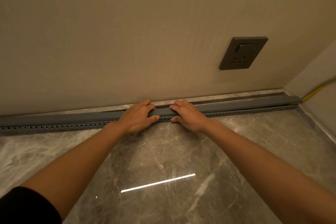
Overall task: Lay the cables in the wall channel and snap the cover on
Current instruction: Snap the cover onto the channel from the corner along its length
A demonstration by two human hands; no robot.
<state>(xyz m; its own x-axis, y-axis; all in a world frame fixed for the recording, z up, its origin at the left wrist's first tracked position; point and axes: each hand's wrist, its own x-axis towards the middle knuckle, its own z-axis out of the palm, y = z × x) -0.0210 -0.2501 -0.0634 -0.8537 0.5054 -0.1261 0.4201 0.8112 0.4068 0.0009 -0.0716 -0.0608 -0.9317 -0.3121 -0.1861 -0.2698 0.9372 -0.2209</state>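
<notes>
Here, at the foot of the wall [127,42], the left hand [138,117] and right hand [189,114] each close a grip round the grey cover [63,118], which sits atop the slotted channel [54,126]. The long strip looks light but springy, best pressed mid-length, then outward. The channel's contents are hidden, save a yellow cable [316,93] at its right end.

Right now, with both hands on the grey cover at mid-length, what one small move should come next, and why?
Probably press the cover straight down onto the slotted channel where the left hand and right hand grip it. Toward the right end, near the yellow cable, a dark gap between cover and channel suggests it is not seated there yet.
</notes>
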